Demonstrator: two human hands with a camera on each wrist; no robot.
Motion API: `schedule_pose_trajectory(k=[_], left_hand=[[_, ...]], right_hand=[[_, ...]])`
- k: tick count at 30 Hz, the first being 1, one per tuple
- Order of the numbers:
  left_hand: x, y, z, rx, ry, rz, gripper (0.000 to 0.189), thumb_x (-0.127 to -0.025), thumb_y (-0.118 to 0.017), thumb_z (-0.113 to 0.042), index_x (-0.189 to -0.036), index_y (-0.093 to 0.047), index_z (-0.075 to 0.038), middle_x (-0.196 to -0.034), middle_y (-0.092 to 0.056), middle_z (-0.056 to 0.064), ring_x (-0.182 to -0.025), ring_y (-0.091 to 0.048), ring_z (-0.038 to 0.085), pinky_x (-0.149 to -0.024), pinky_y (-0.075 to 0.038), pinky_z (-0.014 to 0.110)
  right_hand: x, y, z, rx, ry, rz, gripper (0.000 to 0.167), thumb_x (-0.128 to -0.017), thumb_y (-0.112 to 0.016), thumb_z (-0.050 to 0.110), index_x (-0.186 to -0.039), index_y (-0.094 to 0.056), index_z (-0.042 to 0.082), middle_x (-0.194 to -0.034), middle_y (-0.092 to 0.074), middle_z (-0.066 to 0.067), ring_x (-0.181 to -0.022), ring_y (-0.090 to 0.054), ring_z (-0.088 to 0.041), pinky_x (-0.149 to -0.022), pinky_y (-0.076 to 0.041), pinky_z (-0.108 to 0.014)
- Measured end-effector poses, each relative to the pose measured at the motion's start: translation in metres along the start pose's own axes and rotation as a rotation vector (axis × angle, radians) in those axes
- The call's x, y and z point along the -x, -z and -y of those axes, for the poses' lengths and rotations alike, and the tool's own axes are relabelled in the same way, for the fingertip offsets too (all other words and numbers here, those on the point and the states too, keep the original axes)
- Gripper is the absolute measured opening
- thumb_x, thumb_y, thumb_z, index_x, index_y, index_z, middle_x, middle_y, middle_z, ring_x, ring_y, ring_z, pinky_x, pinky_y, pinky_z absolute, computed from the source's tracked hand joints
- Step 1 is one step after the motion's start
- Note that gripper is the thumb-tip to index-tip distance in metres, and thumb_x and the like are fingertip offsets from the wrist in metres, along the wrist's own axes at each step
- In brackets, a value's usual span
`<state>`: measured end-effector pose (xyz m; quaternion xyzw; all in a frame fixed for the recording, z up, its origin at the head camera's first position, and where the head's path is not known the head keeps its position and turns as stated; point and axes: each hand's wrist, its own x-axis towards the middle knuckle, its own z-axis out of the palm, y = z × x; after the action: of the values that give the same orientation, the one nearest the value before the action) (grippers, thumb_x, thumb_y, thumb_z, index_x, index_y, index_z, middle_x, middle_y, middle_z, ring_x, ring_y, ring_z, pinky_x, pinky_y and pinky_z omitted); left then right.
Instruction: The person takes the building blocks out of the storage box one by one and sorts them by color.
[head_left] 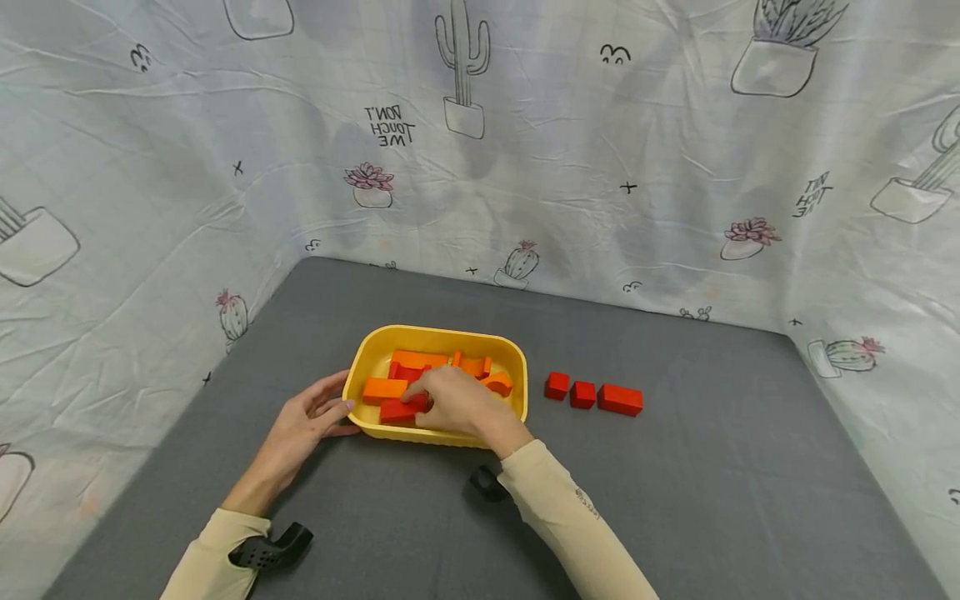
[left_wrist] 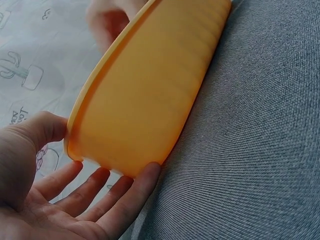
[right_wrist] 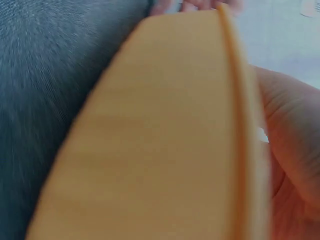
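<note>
A yellow plastic tub (head_left: pixel 442 336) with rounded corners stands on the grey table and contains several orange and red toy blocks. My left hand (head_left: pixel 306 421) holds the tub's left end, the thumb at the rim and the fingers along the end wall in the left wrist view. My right hand (head_left: pixel 461 404) reaches over the near rim into the tub. Its fingers and thumb pinch at a red block (head_left: pixel 397 411) near the front; the grip is partly hidden. Beside it lies an orange block (head_left: pixel 385 390). In the right wrist view the blurred tub wall (right_wrist: pixel 150 125) hides the fingertips.
Right of the tub, two small red cubes (head_left: pixel 557 385) and a longer red block (head_left: pixel 620 400) form a row on the grey cloth (head_left: pixel 712 467). A white printed curtain (head_left: pixel 555 167) hangs behind and at both sides. Each wrist wears a black strap device (head_left: pixel 272 548).
</note>
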<state>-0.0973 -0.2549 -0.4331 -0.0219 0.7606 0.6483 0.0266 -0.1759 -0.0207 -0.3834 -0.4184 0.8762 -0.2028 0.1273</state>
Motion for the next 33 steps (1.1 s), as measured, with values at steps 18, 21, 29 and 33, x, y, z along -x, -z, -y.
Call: schedule_pose_trajectory(k=[18, 21, 29, 33], left_hand=[[0.004, 0.001, 0.003, -0.022, -0.021, -0.001, 0.061, -0.099, -0.061, -0.018, -0.150, -0.033, -0.001, -0.148, -0.039, 0.023, -0.111, -0.061, 0.012, -0.083, -0.060, 0.034], [0.005, 0.001, 0.003, -0.021, -0.016, 0.001, 0.062, -0.099, -0.061, -0.019, -0.150, -0.032, -0.001, -0.149, -0.039, 0.023, -0.109, -0.061, 0.008, -0.083, -0.060, 0.033], [0.008, -0.002, 0.000, -0.036, -0.013, 0.003, 0.062, -0.099, -0.060, -0.021, -0.151, -0.032, -0.001, -0.149, -0.039, 0.024, -0.110, -0.060, 0.009, -0.083, -0.059, 0.033], [0.009, -0.004, -0.001, -0.038, -0.012, 0.010, 0.062, -0.100, -0.060, -0.021, -0.151, -0.032, -0.001, -0.148, -0.039, 0.024, -0.111, -0.060, 0.010, -0.083, -0.059, 0.033]], right_hand=[[0.101, 0.057, -0.062, -0.073, -0.057, -0.276, 0.030, -0.084, -0.074, 0.005, -0.114, -0.073, 0.009, -0.108, -0.070, -0.003, -0.084, -0.064, -0.015, -0.073, -0.058, -0.029], [0.125, 0.065, -0.079, -0.081, -0.106, -0.316, 0.030, -0.084, -0.074, 0.003, -0.114, -0.072, 0.007, -0.107, -0.070, -0.005, -0.086, -0.066, -0.018, -0.076, -0.060, -0.035], [0.197, 0.079, -0.131, -0.055, -0.286, -0.381, 0.036, -0.084, -0.072, -0.001, -0.120, -0.067, -0.001, -0.115, -0.067, -0.020, -0.093, -0.067, -0.032, -0.076, -0.060, -0.044], [0.228, 0.082, -0.150, -0.042, -0.355, -0.385, 0.036, -0.085, -0.072, -0.001, -0.120, -0.066, -0.004, -0.115, -0.065, -0.025, -0.094, -0.066, -0.036, -0.076, -0.059, -0.048]])
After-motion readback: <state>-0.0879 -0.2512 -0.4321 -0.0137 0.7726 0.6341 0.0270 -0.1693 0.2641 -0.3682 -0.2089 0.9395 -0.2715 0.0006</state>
